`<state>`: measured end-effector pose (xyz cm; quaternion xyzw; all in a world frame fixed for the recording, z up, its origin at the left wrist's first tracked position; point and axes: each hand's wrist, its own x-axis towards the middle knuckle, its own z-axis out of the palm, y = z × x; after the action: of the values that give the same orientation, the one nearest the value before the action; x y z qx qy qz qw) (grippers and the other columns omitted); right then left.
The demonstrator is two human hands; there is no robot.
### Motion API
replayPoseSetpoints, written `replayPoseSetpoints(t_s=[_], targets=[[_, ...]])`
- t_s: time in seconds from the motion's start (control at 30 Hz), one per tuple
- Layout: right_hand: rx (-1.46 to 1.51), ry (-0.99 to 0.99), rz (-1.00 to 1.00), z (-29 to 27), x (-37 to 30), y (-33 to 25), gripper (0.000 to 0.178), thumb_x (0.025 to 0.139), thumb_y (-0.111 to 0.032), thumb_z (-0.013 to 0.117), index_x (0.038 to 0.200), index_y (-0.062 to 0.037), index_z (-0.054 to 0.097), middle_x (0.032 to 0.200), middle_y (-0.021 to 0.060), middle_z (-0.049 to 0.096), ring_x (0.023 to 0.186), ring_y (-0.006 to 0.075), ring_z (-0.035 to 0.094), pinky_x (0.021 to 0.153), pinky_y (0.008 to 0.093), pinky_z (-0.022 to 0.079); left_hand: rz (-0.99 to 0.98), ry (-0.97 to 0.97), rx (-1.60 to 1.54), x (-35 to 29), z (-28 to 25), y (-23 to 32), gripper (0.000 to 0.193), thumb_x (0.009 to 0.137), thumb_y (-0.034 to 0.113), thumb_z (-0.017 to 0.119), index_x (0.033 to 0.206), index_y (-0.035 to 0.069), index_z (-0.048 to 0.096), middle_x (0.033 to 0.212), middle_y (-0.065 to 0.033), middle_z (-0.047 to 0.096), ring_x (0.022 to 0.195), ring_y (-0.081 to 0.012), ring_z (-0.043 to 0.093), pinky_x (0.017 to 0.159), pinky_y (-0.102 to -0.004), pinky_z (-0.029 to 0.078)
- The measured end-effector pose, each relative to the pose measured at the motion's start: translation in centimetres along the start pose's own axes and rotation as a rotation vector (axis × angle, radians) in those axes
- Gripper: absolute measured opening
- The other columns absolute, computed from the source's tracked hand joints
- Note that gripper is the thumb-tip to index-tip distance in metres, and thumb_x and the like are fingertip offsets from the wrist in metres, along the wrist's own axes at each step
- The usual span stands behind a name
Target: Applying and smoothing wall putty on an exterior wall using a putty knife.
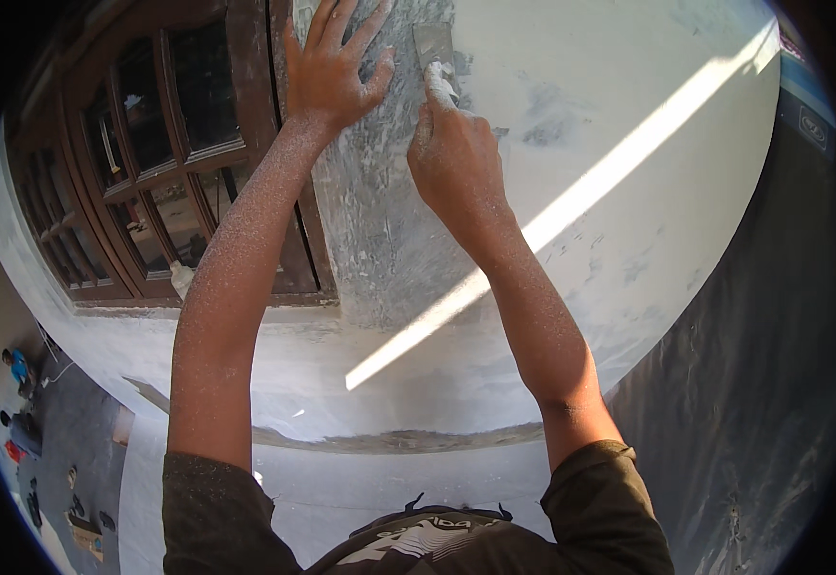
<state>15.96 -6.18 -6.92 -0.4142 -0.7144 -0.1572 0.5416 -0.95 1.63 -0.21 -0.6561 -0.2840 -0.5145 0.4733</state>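
My right hand (pixel 456 153) grips a putty knife (pixel 433 46) by its handle, the index finger stretched along it toward the blade. The flat metal blade points up and lies against the wall (pixel 571 182), at the border between a rough grey patch (pixel 380 211) and the smoother pale surface. White paste or dust coats the index finger. My left hand (pixel 334 72) rests with fingers spread on the grey strip beside the window frame, holding nothing. Pale dust speckles both forearms.
A brown wooden window (pixel 164 144) with several panes stands at the left. A bright sun streak (pixel 562 225) crosses the wall diagonally. A dark sheet (pixel 754 383) hangs at the right. Far lower left, two people (pixel 20 431) are on the ground near a cardboard box (pixel 84 537).
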Motion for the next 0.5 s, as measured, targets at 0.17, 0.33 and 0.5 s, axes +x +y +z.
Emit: replayPoseSetpoints(t_s=[0.17,0.33,0.5], targets=[[0.029,0.017,-0.038,-0.8,2.8,0.5,0.041,0.098,-0.008,0.054,0.137,0.0049,0.056,0.092,0.0326,0.070,0.080,0.0490,0.070,0.076,0.0555,0.057,0.008,0.002,0.059,-0.2,0.3,0.6,0.067,0.077,0.031,0.063,0.140,0.008,0.060,0.157,-0.0195,0.041,0.149,-0.0380,0.033,0.120,-0.0628,0.021],[0.023,-0.035,0.039,1.6,-2.6,1.3,0.042,0.098,-0.007,0.054,0.139,0.0031,0.056,0.091,0.0322,0.070,0.080,0.0476,0.071,0.074,0.0541,0.057,0.239,0.403,-0.407,-0.5,4.2,-2.6,0.066,0.079,0.032,0.062,0.142,0.011,0.059,0.160,-0.0184,0.037,0.151,-0.0362,0.029,0.120,-0.0643,0.016],[-0.004,0.060,-0.040,0.2,0.7,1.9,0.044,0.099,-0.007,0.054,0.141,0.0024,0.054,0.090,0.0312,0.070,0.078,0.0462,0.071,0.073,0.0535,0.057,0.099,0.185,-0.243,-0.6,2.3,0.2,0.069,0.079,0.032,0.062,0.144,0.011,0.057,0.162,-0.0175,0.035,0.152,-0.0354,0.028,0.121,-0.0639,0.015]])
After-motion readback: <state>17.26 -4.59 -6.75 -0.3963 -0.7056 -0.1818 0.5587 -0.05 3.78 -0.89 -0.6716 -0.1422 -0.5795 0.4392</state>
